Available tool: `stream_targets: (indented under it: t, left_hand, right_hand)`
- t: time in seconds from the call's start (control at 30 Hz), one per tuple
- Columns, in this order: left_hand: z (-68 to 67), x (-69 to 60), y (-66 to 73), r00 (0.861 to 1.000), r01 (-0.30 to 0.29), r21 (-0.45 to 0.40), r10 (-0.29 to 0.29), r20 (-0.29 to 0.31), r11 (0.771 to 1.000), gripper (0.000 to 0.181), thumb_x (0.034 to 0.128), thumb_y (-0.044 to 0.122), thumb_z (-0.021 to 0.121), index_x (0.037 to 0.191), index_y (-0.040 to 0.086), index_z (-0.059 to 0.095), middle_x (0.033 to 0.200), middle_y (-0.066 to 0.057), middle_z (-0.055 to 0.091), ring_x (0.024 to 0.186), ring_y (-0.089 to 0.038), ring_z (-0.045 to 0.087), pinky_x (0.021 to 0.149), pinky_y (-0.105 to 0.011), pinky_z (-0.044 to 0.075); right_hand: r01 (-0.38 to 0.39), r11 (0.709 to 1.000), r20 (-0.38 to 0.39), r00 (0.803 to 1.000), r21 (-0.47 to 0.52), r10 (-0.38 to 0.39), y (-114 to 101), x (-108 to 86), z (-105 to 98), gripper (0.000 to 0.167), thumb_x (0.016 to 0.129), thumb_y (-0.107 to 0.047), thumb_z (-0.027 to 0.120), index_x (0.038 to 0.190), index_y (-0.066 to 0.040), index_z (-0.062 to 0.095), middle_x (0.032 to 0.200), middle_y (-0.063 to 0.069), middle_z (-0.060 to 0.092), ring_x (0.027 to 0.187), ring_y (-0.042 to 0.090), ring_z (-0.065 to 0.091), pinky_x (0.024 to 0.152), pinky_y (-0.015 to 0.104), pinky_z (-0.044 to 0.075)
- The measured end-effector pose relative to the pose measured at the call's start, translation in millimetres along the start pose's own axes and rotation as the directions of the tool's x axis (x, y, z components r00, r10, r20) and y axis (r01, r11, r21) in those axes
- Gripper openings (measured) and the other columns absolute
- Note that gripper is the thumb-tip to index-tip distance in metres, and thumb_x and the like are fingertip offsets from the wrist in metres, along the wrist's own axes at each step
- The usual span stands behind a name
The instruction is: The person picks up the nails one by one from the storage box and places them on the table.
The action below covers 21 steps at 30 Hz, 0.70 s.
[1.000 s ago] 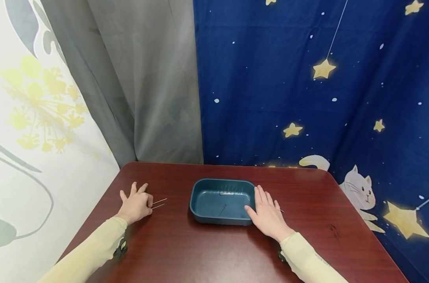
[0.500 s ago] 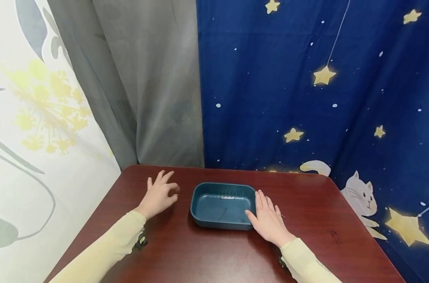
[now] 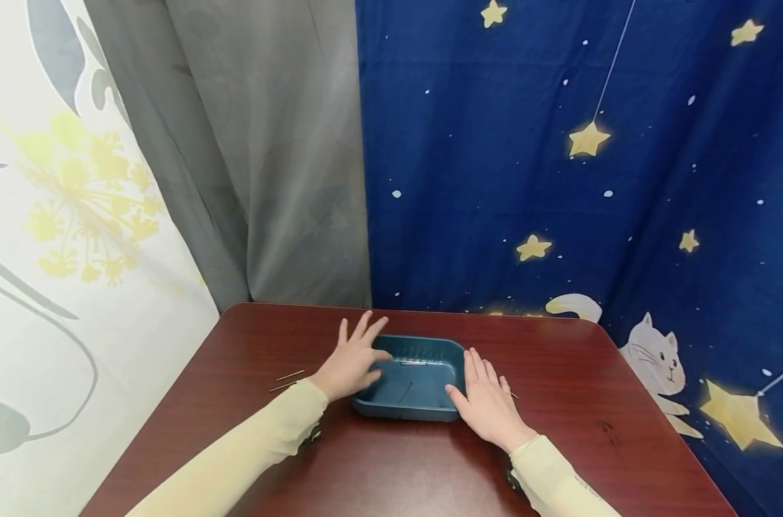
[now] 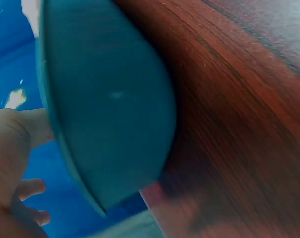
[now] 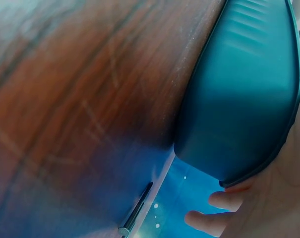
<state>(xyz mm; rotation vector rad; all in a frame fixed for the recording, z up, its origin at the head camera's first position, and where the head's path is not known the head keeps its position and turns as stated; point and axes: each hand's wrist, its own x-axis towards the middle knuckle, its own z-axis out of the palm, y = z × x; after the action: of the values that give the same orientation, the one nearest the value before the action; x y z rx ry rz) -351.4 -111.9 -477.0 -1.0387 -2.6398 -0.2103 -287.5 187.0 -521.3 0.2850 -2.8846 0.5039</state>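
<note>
Head view: the left hand [image 3: 349, 365] is holding its fingers apart over a teal basin [image 3: 407, 413] sitting on the worktop [image 3: 391, 467]; the straight-fingered right hand [image 3: 489, 406] is resting at the basin's right rim.

A teal tray [image 3: 407, 414], open-topped and round-cornered, sits upright on the worktop [image 3: 559, 373]. Inside, a short silvery rod [image 3: 413, 363] lies near the far wall and a dark rod [image 3: 405, 393] slants across the bottom. Two thin rods [image 3: 291, 375] lie apart to its left; a partly hidden rod [image 3: 514, 396] lies to its right.
</note>
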Motion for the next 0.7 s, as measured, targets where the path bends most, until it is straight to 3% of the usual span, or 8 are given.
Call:
stream_targets:
  t: [0.17, 0.33, 0.7]
  left_hand:
    - [8.9, 12.5, 15.9, 0.993, -0.095, 0.094, 0.088, 0.077, 0.991, 0.036, 0.0838, 0.025, 0.082, 0.118, 0.033, 0.077, 0.165, -0.014, 0.02, 0.151, -0.044, 0.002, 0.104, -0.08, 0.009]
    - [18.3, 20.1, 27.0, 0.981, -0.158, 0.142, 0.139, 0.135, 0.977, 0.035, 0.0849, 0.018, 0.081, 0.115, 0.036, 0.078, 0.165, -0.014, 0.023, 0.151, -0.045, 0.003, 0.104, -0.08, 0.016]
    - [37.6, 32.9, 36.9, 0.975, -0.162, 0.203, 0.124, 0.185, 0.966, 0.035, 0.0879, 0.017, 0.078, 0.114, 0.041, 0.077, 0.165, -0.011, 0.024, 0.152, -0.043, 0.004, 0.105, -0.078, 0.018]
  right_hand:
    - [-0.005, 1.0, 0.01, 1.0, -0.001, 0.005, -0.4, 0.4, -0.9, 0.087, 0.098, -0.052, 0.058, 0.16, -0.003, 0.02, 0.165, 0.016, 0.022, 0.145, 0.043, 0.029, 0.107, 0.071, 0.026]
    - [-0.003, 1.0, 0.003, 1.0, 0.011, 0.003, 0.0, 1.4, -0.8, 0.086, 0.098, -0.051, 0.058, 0.159, -0.002, 0.022, 0.164, 0.016, 0.022, 0.145, 0.043, 0.029, 0.106, 0.071, 0.028]
    - [-0.01, 1.0, 0.012, 1.0, 0.014, 0.01, 1.2, 0.6, 1.3, 0.085, 0.099, -0.052, 0.056, 0.16, -0.003, 0.022, 0.164, 0.016, 0.022, 0.145, 0.043, 0.029, 0.106, 0.071, 0.029]
